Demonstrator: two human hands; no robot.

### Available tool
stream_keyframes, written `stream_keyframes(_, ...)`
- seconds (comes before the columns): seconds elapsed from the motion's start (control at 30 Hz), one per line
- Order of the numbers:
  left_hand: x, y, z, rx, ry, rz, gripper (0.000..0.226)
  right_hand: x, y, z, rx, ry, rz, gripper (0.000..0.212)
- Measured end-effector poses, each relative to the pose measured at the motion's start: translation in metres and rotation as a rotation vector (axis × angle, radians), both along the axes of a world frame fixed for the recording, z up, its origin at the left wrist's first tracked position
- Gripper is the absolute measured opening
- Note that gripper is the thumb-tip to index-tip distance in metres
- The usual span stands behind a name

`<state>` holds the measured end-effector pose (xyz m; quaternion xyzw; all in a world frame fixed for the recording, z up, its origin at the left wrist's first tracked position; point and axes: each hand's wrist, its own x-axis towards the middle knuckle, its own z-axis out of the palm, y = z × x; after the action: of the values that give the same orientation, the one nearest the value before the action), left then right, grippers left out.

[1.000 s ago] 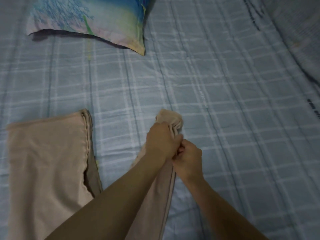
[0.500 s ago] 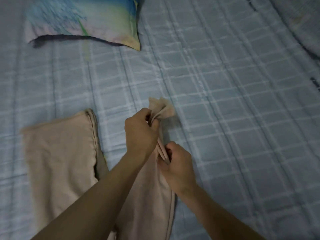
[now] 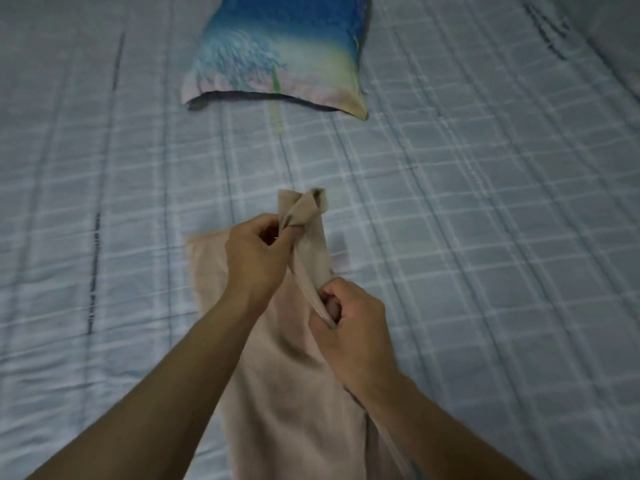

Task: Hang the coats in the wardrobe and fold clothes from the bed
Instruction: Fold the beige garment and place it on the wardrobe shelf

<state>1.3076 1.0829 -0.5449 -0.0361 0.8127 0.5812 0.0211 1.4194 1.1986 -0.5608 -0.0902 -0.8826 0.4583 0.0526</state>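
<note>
1. My left hand (image 3: 258, 254) is curled, thumb and fingers pinching the bunched upper end of a beige, soft-fabric garment (image 3: 294, 393); a tuft of cloth sticks up just past my fingers.
2. My right hand (image 3: 353, 327) is closed in a fist around a narrow, taut band of the same garment, nearer to me and just right of the left.
3. The rest of the garment lies flat on the pale blue checked bedspread (image 3: 467, 237), running under my forearms toward me.
4. A blue printed pillow (image 3: 280, 53) rests farther up the bed, well apart from the garment.
</note>
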Motion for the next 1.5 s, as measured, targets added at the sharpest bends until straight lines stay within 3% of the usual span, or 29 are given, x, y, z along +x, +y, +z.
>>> stream_keyframes(0.13, -0.015, -0.078, -0.016, 0.021, -0.136, 0.063, 0.013, -0.002, -0.081, 0.004, -0.066, 0.015, -0.003, 0.008)
stream_keyframes(0.2, -0.022, -0.105, -0.035, -0.047, -0.23, 0.078, 0.004, 0.0, -0.104, -0.006, 0.012, -0.052, 0.068, 0.021)
stream_keyframes(0.3, -0.015, -0.125, -0.056, -0.249, -0.322, 0.049, 0.036, 0.02, -0.111, -0.022, 0.158, -0.124, 0.083, 0.036)
stream_keyframes(0.37, 0.001, -0.131, -0.06, -0.353, -0.247, 0.017, 0.055, 0.043, -0.101, -0.027, 0.152, -0.127, 0.041, 0.034)
stream_keyframes(0.47, 0.027, -0.131, -0.061, -0.532, -0.09, -0.073, 0.063, 0.08, -0.084, -0.03, 0.131, -0.184, 0.021, 0.031)
stream_keyframes(0.67, 0.077, -0.119, -0.057, -0.802, 0.179, -0.342, 0.042, 0.147, -0.06, -0.038, 0.321, -0.258, 0.005, 0.013)
stream_keyframes(0.87, 0.124, -0.098, -0.071, -0.971, 0.404, -0.884, 0.03, 0.21, -0.054, -0.052, 0.372, -0.408, 0.106, 0.021)
stream_keyframes(1.0, 0.14, -0.105, -0.081, -1.062, 0.279, -0.795, 0.039, 0.229, -0.054, -0.059, 0.481, -0.381, 0.155, 0.03)
stream_keyframes(1.13, 0.157, -0.113, -0.075, -1.219, 0.289, -0.753, 0.04, 0.241, -0.05, -0.064, 0.499, -0.392, 0.234, 0.044)
stream_keyframes(1.33, 0.233, -0.1, -0.056, -1.029, 0.223, -0.835, 0.05, 0.263, -0.022, -0.055, 0.245, -0.3, 0.297, 0.022)
stream_keyframes(1.5, 0.283, -0.097, -0.055, -0.913, 0.126, -0.789, 0.045, 0.276, 0.006, -0.043, 0.309, -0.308, 0.499, 0.028)
